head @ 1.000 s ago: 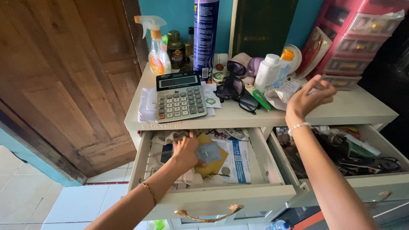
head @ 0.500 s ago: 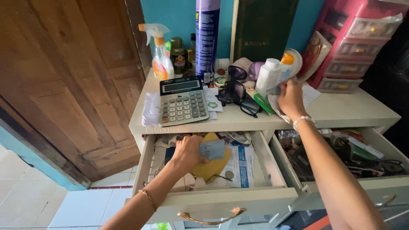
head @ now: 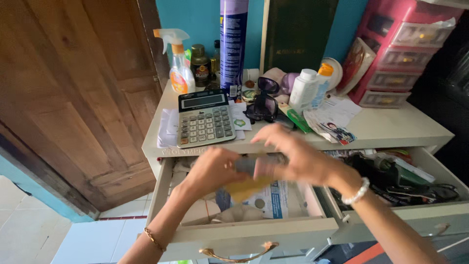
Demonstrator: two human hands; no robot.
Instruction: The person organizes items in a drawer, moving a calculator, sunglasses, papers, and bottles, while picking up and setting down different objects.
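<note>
Both my hands meet above the open left drawer (head: 244,230), whose near front edge with its brass handle sits just below my wrists; its right wall stands close under my right forearm. Open air above the drawer gives room toward me and upward, while the counter (head: 391,128) lip crosses just beyond my fingers.

On the counter, far of my hands, lie a grey calculator (head: 203,119), dark sunglasses (head: 264,105) and a loose pile of papers (head: 332,122) to the right. Farther back stand a spray bottle (head: 179,73), a tall blue aerosol can (head: 233,44) and a white bottle (head: 303,90). The right drawer (head: 430,210) is open too, crammed with dark clutter. A wooden door (head: 73,98) closes off the left.

My left hand (head: 212,168) reaches in from the near left, fingers curled, its grip closed on a small greyish card (head: 249,165), which is held in the air over the drawer. My right hand (head: 298,156) comes across from the right, fingers spread and blurred, touching the card's right end; whether its grip pinches the card I cannot tell. Below them lies a yellow envelope (head: 246,189) on printed paper.
</note>
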